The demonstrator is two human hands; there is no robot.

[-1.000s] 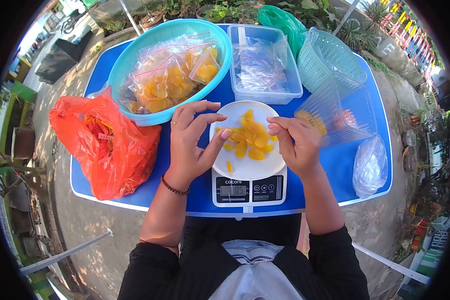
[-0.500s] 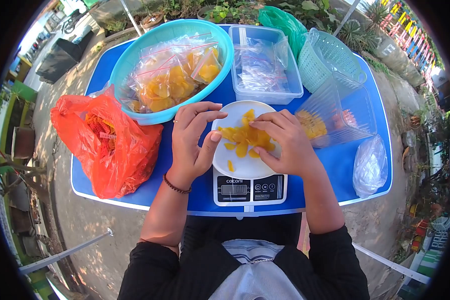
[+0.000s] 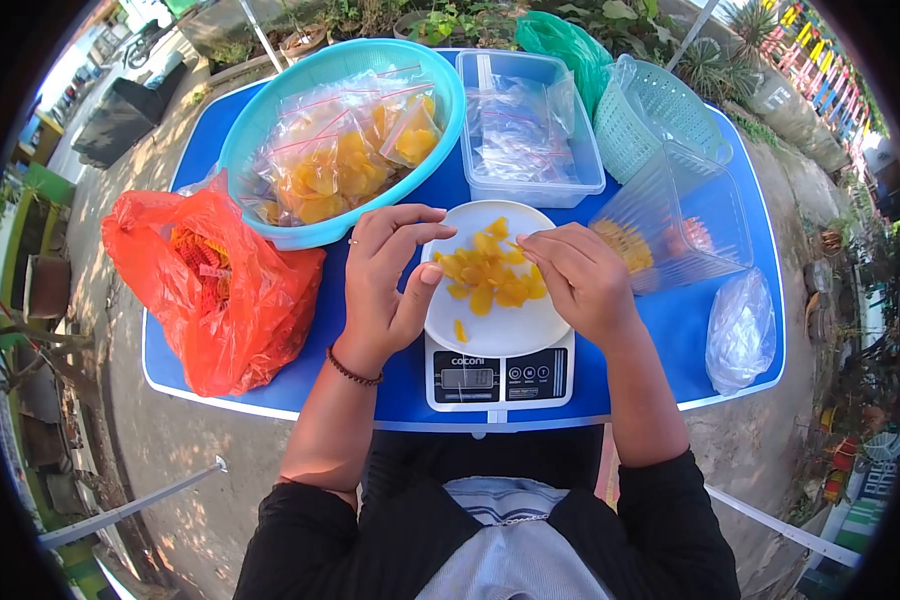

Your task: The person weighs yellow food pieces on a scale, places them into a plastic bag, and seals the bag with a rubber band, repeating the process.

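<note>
Resting in a loose, uneven layer, the yellow slices [image 3: 485,283] are located on the round white plate [image 3: 515,335], with one small piece set apart near the plate's lower left. The plate is supported by the kitchen scale [image 3: 500,390], whose buttons and lit display [image 3: 467,379] are left uncovered; the digits are too faint to be read with certainty.

Left hand [image 3: 385,275]: held open at the plate's left edge, fingers curved, thumb spread apart; nothing is grasped. A beaded bracelet [image 3: 353,368] is worn on the wrist.

Right hand [image 3: 582,275]: fingers bent, tips drawn toward the thumb over the plate's right side, beside the slices. Whether a slice is pinched cannot be told.

Surroundings, blue table [image 3: 390,395]: filled zip bags [image 3: 320,180] are held in the turquoise basin [image 3: 447,95], behind the left hand. Flat clear bags [image 3: 520,135] are contained in the rectangular plastic box [image 3: 535,190] behind the plate. To the right, a pale green perforated basket [image 3: 655,120], a tilted clear ribbed container [image 3: 715,250] and a bundle of clear plastic [image 3: 740,335] are placed. At far left, orange mesh [image 3: 205,265] is seen inside the red-orange plastic bag [image 3: 245,320]
</note>
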